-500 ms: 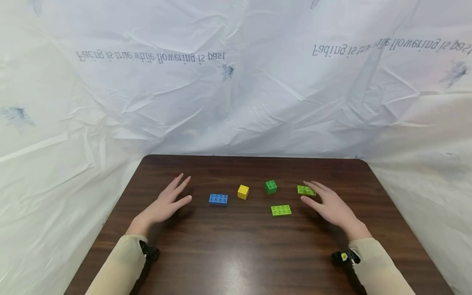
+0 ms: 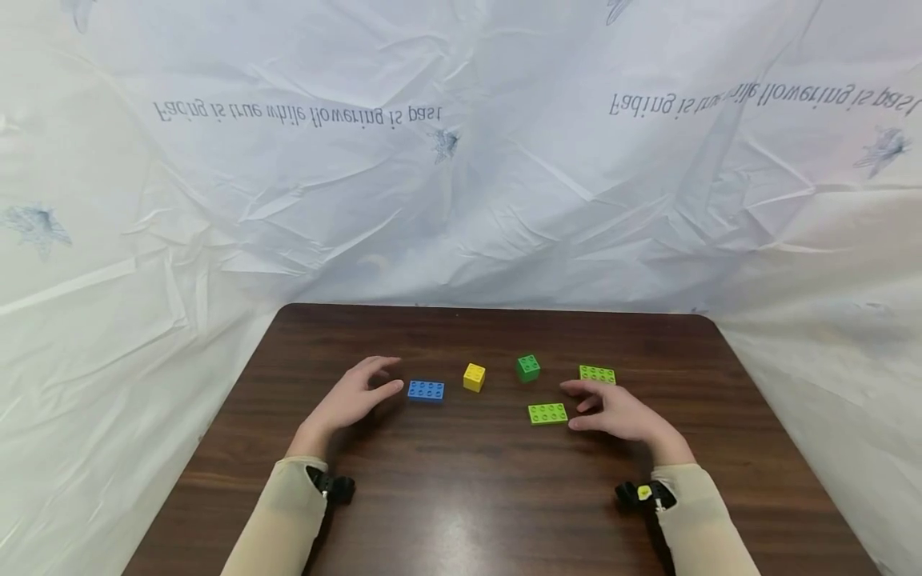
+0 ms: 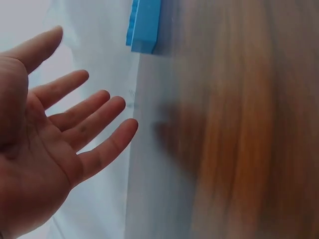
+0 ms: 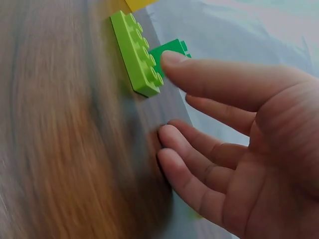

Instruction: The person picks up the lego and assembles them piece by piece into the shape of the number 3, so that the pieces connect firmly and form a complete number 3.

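The left hand point(image 2: 349, 400) hovers just left of a flat blue building brick point(image 2: 426, 390), fingers loosely spread and holding nothing. In the left wrist view the blue brick point(image 3: 145, 25) lies beyond the thumb, apart from it. The right hand point(image 2: 619, 414) is at the right end of a flat lime-green brick point(image 2: 547, 414), its fingers slightly bent around bare air. A gap between thumb and fingers shows in the right wrist view, with the lime brick point(image 4: 132, 55) beyond the thumb tip. Behind the right hand lies a second lime-green brick point(image 2: 597, 374), partly covered by it.
A small yellow brick point(image 2: 474, 378) and a dark green brick point(image 2: 528, 368) stand mid-table. All lie on a dark brown wooden table point(image 2: 446, 472) with rounded far corners. White printed sheeting point(image 2: 461, 208) hangs behind and at both sides.
Both hands have moved inward: the left toward the blue brick, the right leftward to the nearer lime-green brick. Their fingers are bent more than before. The bricks stay put.
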Available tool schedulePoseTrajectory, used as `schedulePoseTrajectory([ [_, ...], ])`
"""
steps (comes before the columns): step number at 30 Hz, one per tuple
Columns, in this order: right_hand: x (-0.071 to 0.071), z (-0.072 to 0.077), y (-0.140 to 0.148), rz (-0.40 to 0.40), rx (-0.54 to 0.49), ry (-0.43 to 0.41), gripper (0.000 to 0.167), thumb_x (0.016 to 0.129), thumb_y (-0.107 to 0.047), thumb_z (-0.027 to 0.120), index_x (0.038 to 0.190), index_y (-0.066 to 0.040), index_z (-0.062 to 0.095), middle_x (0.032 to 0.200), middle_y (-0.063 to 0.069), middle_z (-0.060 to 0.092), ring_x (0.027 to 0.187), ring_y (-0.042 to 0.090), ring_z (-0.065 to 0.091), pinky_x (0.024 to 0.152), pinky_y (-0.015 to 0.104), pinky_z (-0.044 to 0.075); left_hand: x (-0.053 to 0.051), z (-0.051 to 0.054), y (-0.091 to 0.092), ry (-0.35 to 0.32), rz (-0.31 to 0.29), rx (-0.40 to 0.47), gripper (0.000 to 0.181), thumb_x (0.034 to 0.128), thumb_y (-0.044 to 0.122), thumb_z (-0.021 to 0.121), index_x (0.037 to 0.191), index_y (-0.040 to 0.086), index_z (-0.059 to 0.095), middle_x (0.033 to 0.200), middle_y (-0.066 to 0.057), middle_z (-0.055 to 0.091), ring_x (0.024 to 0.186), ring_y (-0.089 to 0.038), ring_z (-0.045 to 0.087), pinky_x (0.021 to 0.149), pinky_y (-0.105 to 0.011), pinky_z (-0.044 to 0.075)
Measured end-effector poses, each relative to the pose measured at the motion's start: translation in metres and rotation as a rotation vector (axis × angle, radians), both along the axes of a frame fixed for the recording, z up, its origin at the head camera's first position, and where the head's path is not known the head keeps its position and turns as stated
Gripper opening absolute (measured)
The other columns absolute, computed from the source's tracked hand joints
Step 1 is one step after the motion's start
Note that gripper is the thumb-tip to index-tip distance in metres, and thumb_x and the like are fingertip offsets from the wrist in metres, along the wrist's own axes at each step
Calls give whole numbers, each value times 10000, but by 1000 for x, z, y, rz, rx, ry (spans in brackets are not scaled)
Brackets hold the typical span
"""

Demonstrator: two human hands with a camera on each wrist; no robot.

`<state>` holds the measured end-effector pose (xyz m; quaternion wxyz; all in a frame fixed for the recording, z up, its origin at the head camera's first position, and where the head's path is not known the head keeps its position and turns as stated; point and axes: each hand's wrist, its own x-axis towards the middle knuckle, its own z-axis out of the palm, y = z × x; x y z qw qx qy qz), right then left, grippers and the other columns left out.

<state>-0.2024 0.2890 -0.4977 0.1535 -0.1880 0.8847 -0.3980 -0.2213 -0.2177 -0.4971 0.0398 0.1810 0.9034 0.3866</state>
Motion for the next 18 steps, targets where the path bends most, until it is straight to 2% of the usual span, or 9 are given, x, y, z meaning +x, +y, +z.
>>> schedulePoseTrajectory([
  [6,-2,-8,-4,-18,-38,-22,629,922,-221,877,1472,-48,623,1439,165,622,1086,244,642,884,327,556,-4,-4,12,-65,19,9,584,996,353,792,1488,88,624,1391,-110,641,1084,-236,654,936,-481,536],
  [10,-3,-10,-7,-14,-64,-32,593,924,-175,870,1449,-30,635,1380,164,646,1063,251,653,869,311,565,-6,-6,17,-118,3,15,590,974,300,824,1486,86,624,1358,-91,653,1010,-204,622,868,-424,526],
  [14,-4,-11,-9,-7,-74,-44,569,932,-154,859,1439,-18,639,1322,147,667,1052,258,671,868,298,570,-9,-8,23,-146,-6,25,582,965,250,838,1480,77,629,1353,-89,656,967,-197,600,830,-405,513],
  [18,-4,-12,-10,-24,-74,-45,533,934,-152,857,1414,-28,661,1269,109,693,1029,246,681,856,301,572,-13,-8,28,-157,2,37,560,942,208,859,1449,83,656,1345,-87,664,963,-206,600,859,-420,514],
])
